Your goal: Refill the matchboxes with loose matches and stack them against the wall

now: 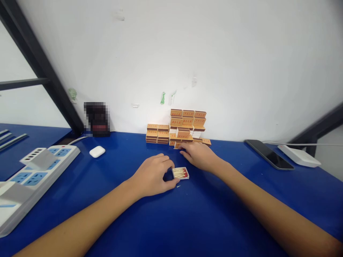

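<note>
An open matchbox tray point(180, 173) with red-tipped matches lies on the blue table. My left hand point(155, 175) is at its left end, thumb and fingers curved apart, with fingertips close to or touching the tray's edges. Farther back, my right hand point(198, 155) reaches to the front of the stacked matchboxes point(187, 122), its fingers at a small orange box point(177, 145) low in front; the fingertips partly cover that box. A lower stack of matchboxes point(157, 134) stands just to the left, near the wall.
On the left are a power strip point(40, 178) with plugs, a white earphone case point(97, 151) and a dark, pixelated object point(99, 119). A black phone point(269, 154) and a white device point(299, 156) with a cable lie at right. The white wall point(227, 71) rises behind.
</note>
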Demonstrator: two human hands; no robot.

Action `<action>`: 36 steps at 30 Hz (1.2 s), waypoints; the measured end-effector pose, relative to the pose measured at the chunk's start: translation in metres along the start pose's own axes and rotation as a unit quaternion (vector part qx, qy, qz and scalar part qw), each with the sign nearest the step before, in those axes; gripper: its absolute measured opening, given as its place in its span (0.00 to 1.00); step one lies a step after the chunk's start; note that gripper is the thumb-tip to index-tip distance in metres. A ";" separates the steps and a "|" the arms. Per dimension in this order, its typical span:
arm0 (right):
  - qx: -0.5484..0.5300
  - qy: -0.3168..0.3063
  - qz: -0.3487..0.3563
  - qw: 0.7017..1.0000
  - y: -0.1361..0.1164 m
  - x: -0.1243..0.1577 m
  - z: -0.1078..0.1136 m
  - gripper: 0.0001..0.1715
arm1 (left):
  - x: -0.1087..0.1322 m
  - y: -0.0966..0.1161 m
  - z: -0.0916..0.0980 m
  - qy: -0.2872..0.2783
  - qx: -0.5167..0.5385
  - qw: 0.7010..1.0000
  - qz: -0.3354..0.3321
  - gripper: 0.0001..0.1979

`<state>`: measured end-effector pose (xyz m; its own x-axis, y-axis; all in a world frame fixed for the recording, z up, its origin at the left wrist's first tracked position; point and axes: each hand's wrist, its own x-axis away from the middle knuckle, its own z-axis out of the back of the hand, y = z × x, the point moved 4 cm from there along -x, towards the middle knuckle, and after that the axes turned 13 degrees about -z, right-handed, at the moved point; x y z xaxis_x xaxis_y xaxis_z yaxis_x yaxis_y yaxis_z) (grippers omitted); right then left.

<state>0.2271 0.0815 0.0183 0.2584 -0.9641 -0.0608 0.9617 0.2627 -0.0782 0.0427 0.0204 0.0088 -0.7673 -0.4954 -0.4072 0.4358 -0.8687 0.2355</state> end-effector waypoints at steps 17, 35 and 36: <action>-0.117 -0.097 0.036 0.988 -0.010 0.036 0.019 0.11 | 0.000 -0.002 -0.001 -0.006 -0.016 1.000 0.008 0.12; -0.198 0.041 0.034 0.979 0.012 0.056 0.019 0.08 | -0.002 0.001 0.004 0.048 -0.017 0.999 -0.009 0.13; -0.202 0.048 0.041 0.977 0.011 0.057 0.018 0.07 | -0.001 0.000 0.003 0.044 -0.015 0.999 -0.005 0.13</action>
<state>0.2539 0.0287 0.0319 0.3046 -0.9364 -0.1743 0.8184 0.3510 -0.4551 0.0424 0.0211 0.0119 -0.7273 -0.4842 -0.4864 0.4440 -0.8724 0.2044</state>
